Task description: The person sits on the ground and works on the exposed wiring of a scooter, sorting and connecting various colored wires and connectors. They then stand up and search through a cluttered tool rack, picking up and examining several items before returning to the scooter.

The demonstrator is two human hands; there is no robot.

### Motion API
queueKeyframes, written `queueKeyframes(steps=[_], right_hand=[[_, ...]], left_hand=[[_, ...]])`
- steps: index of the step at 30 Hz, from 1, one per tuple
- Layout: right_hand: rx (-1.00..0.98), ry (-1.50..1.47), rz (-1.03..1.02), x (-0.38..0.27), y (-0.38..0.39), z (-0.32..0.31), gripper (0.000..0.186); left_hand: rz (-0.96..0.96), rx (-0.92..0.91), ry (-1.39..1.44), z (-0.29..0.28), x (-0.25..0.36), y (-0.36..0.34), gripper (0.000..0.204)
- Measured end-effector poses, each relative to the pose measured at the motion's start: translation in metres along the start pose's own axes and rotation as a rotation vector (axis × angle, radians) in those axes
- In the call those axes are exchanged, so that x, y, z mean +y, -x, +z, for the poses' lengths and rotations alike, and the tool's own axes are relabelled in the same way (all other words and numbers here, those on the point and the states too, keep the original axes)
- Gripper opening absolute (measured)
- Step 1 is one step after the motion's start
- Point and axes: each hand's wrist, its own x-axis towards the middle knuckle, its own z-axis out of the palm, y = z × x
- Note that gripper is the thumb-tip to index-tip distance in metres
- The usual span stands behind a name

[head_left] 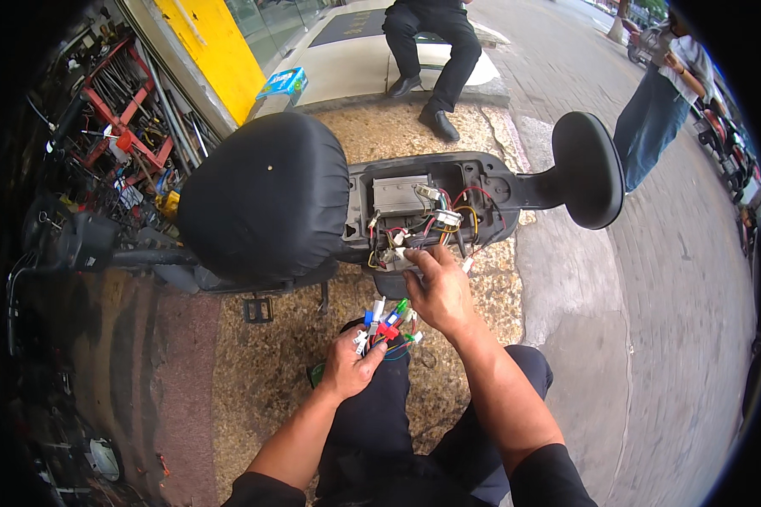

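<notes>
My left hand grips a bundle of wires with white, blue, red and green plug connectors. My right hand is at the near edge of an open scooter compartment, its index fingertip and thumb closed in on a pale connector among loose wires. In the compartment lies a silver ribbed metal box with colored wires and more plugs beside it. A black padded seat is to the left of the compartment, and a black backrest sticks out at its right end.
Another person sits on a step ahead, black-trousered legs bent. A second person stands at the right. A red rack of tools and a yellow post are at the left. A paved walkway runs along the right.
</notes>
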Motion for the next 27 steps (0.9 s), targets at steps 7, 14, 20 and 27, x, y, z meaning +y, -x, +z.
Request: queueKeyframes(steps=[7, 14, 20, 27], right_hand=[[0.035, 0.007, -0.093, 0.014, 0.01, 0.007, 0.032], [0.064, -0.001, -0.125, 0.019, 0.014, 0.01, 0.036], [0.047, 0.015, -0.142, 0.022, 0.015, 0.011, 0.04], [0.004, 0.051, -0.144, 0.026, 0.02, 0.012, 0.047]], left_hand=[[-0.023, -0.01, 0.017, 0.001, -0.005, -0.005, 0.019], [-0.04, -0.017, 0.072, 0.0, -0.01, -0.008, 0.02], [-0.073, -0.001, 0.094, 0.001, -0.014, -0.007, 0.02], [-0.048, 0.017, 0.111, 0.003, -0.016, -0.005, 0.019]])
